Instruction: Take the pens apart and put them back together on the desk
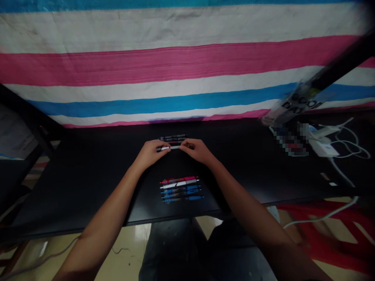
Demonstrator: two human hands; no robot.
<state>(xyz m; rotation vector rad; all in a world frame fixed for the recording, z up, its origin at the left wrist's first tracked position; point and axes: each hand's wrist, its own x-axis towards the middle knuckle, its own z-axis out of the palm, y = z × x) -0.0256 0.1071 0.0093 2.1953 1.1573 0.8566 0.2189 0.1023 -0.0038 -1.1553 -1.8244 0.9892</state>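
Note:
Near the back of the black table, a white pen (175, 147) lies crosswise between my two hands. My left hand (152, 152) pinches its left end, thumb and fingers closed on it. At the other end, the fingers of my right hand (195, 149) are also closed on the pen. Just behind it lie several dark pens (173, 137) side by side, partly hidden by my hands. Closer to me is a second row: a red pen (179, 180), a white-and-black pen (179, 184) and several blue pens (183, 191), all roughly parallel.
The black table (88, 187) runs wide under my arms. A striped plastic sheet (175, 66) hangs behind it. To the right are a power strip (325, 146) with white cables, a pixelated flat object (290, 140) and a clear plastic bag (288, 105). A red stool (336, 242) stands below right.

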